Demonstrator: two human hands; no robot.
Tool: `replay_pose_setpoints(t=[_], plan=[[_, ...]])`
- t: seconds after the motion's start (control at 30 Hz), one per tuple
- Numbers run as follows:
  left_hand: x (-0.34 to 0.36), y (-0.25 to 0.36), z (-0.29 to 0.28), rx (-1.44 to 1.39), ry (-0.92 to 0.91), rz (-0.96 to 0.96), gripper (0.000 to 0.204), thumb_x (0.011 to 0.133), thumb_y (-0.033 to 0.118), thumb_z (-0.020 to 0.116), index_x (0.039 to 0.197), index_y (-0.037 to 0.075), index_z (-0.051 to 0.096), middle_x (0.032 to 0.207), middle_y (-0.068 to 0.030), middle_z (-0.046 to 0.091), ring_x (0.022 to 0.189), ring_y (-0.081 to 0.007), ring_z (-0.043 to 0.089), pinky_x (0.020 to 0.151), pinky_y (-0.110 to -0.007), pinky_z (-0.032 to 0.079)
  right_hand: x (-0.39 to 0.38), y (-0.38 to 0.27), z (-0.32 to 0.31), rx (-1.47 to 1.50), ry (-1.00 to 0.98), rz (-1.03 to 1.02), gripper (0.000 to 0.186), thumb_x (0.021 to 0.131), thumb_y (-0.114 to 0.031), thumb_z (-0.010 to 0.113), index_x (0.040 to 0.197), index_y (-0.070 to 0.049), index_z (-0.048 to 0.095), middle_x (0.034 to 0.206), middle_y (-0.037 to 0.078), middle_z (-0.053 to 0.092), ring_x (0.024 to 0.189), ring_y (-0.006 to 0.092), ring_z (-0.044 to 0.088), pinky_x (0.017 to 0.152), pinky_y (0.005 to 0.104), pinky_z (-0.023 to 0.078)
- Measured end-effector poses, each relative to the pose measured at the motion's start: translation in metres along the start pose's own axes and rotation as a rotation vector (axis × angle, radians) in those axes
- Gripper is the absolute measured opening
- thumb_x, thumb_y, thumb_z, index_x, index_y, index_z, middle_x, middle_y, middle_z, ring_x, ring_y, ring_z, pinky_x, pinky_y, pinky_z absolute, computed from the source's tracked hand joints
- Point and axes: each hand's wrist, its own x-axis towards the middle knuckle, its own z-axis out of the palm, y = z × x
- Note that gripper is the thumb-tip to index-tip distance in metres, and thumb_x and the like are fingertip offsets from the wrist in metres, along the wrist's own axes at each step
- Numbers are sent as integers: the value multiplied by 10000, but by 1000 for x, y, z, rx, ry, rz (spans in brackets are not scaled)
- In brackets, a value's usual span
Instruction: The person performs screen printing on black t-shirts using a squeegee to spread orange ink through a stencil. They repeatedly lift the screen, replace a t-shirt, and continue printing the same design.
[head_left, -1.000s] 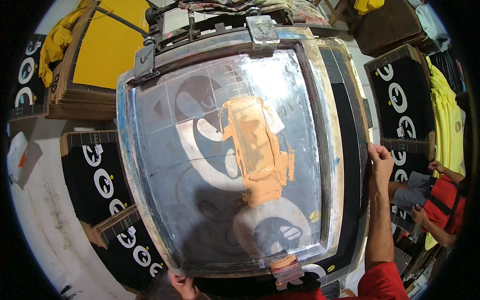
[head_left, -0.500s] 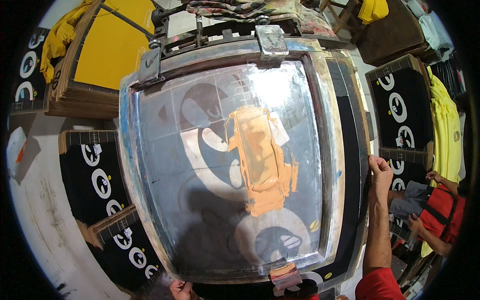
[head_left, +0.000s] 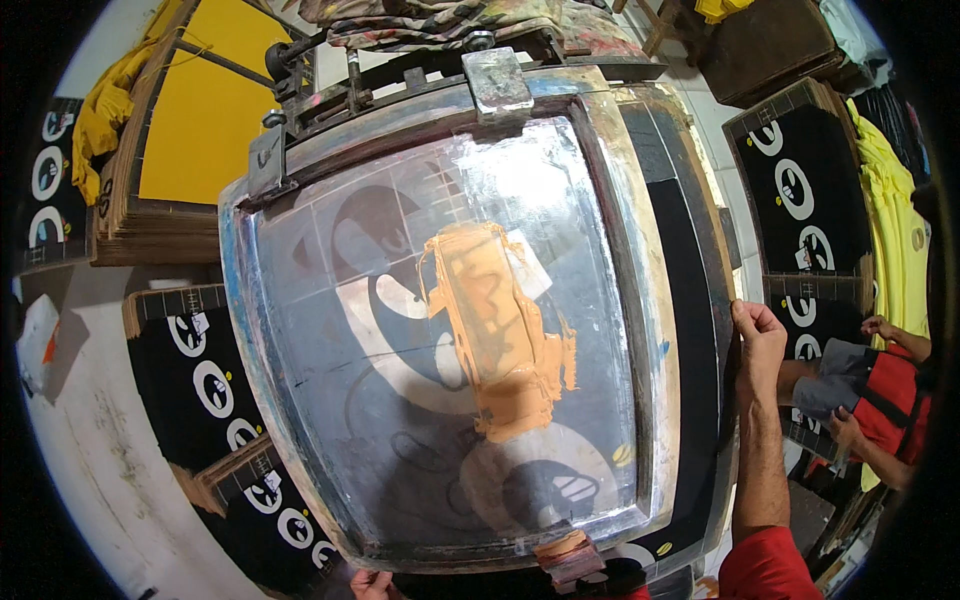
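Observation:
A screen-printing frame (head_left: 645, 300) lies in front of me over a dark board (head_left: 697, 290) with black fabric on it. On its translucent mesh (head_left: 300, 330) sits a thick smear of orange ink (head_left: 500, 360), and pale printed shapes show through from below. With thumb and fingers together, my right hand (head_left: 760, 340) pinches the board's right edge. My left hand (head_left: 372, 585) is closed at the near left corner, cut by the picture's lower edge; what its fingers hold is hidden. An ink-stained block (head_left: 568, 560) sits on the frame's near side.
Metal clamps (head_left: 498, 85) grip the frame's far side. Printed black panels on stacked boards stand left (head_left: 205, 370) and right (head_left: 795, 190). A yellow panel (head_left: 205, 110) tops a stack at the far left. At the right, another person in red (head_left: 885, 420) is close by.
My view has shifted and turned a little, so the frame and ink appear farther left. My right hand keeps its pinch on the board edge, and my left hand stays at the near corner.

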Motion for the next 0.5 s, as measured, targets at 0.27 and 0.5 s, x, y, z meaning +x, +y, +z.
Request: replay_pose_setpoints(t=[0.27, 0.5], plan=[[5, -7, -5, -25, -64, 90, 156, 857, -107, 721, 946, 12, 673, 801, 22, 628, 633, -77, 509, 561, -250, 389, -2, -1, 2, -7, 16, -8, 189, 943, -159, 784, 991, 15, 729, 822, -11, 674, 695, 52, 544, 632, 207, 400], [-4, 6, 6, 0, 0, 28, 178, 867, -78, 730, 1009, 18, 683, 815, 15, 643, 636, -86, 516, 552, -256, 397, -1, -2, 3, 6, 13, -5, 196, 946, -165, 782, 992, 18, 727, 813, -9, 674, 689, 54, 545, 631, 208, 405]])
